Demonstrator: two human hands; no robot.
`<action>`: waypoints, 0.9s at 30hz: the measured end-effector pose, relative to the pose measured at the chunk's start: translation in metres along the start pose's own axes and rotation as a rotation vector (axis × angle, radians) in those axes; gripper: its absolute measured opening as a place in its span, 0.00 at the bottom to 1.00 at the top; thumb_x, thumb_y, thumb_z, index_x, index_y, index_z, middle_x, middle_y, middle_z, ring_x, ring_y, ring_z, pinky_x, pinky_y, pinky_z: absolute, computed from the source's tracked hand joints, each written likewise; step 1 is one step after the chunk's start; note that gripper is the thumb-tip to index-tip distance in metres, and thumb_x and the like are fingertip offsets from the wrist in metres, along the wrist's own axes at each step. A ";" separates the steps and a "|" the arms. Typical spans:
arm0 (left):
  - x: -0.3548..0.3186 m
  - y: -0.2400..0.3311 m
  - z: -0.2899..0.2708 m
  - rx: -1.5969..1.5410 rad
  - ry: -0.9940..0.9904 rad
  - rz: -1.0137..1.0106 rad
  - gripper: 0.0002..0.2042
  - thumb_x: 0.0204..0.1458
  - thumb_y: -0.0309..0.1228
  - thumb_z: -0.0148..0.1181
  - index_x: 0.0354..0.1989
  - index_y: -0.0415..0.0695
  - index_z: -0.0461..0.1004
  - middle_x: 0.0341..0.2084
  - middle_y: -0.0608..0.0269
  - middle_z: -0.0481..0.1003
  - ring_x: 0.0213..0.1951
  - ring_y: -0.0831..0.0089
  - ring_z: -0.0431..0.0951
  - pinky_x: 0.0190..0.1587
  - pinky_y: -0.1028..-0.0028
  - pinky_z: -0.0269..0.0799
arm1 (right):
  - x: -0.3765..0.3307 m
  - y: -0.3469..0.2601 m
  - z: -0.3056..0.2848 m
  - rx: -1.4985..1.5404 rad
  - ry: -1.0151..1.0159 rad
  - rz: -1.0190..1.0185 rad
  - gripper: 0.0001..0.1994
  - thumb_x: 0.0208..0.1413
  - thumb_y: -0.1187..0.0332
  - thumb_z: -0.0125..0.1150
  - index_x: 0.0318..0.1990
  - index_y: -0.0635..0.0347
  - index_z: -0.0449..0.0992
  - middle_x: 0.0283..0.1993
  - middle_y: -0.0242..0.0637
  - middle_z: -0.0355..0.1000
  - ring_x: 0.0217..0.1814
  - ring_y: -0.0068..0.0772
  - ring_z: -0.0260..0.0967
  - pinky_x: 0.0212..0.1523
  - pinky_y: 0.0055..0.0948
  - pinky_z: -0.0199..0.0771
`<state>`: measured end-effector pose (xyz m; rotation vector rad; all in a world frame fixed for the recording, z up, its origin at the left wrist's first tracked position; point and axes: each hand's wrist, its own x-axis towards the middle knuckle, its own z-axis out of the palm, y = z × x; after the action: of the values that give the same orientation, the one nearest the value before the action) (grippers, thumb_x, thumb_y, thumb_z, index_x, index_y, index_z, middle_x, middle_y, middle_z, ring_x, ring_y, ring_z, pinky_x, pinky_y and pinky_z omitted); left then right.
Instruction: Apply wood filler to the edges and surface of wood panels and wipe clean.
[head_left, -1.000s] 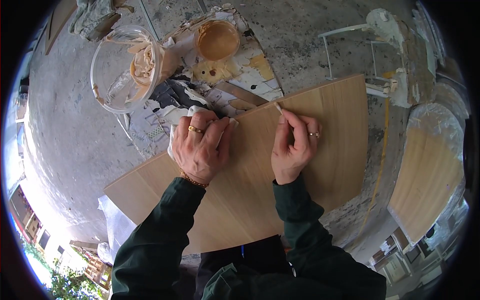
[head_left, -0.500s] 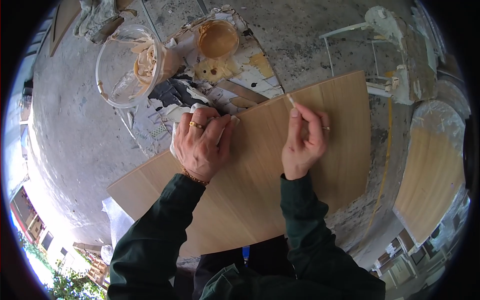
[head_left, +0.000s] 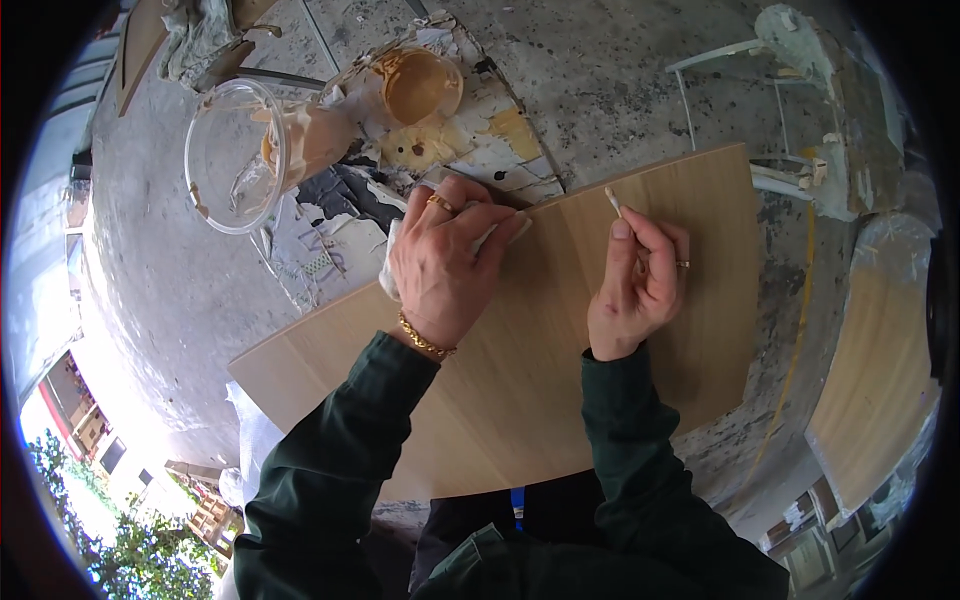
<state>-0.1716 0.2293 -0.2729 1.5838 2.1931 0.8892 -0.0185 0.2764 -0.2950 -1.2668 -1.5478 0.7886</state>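
A wooden board [head_left: 540, 380] with pale grain lies in front of me, its curved side toward my body. My left hand [head_left: 445, 255] is closed on a crumpled white cloth [head_left: 388, 278] and presses it against the board's far edge. A corner of the cloth pokes out past the index finger. In a pinch, my right hand [head_left: 640, 285] holds a cotton swab [head_left: 613, 200] upright. The swab's tip is at or just beside the same far edge, right of the cloth. Whether the tip touches the wood I cannot tell.
Beyond the board, a paint-crusted stand [head_left: 480, 150] bears a clear tub [head_left: 310, 140] of peach-coloured paste, tilted in this view, and a smaller tub [head_left: 425, 90] of tan paste. A crusted trestle [head_left: 830, 110] stands far right. Another wooden panel [head_left: 880, 370], partly wrapped, is at the right.
My left hand has slid a little to the right along the far edge with the cloth. The right hand keeps its pinch on the swab. The whole view has shifted slightly.
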 end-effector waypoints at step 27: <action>-0.004 0.007 0.006 0.059 0.086 0.063 0.05 0.39 0.28 0.65 0.27 0.48 0.78 0.28 0.66 0.70 0.31 0.65 0.68 0.33 0.70 0.65 | 0.006 0.000 -0.005 0.056 0.002 0.019 0.07 0.51 0.78 0.56 0.38 0.62 0.76 0.33 0.37 0.67 0.31 0.28 0.65 0.28 0.23 0.67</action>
<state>-0.1618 0.2292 -0.2732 1.6803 2.2591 0.9354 -0.0145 0.2818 -0.2916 -1.2426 -1.5039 0.8369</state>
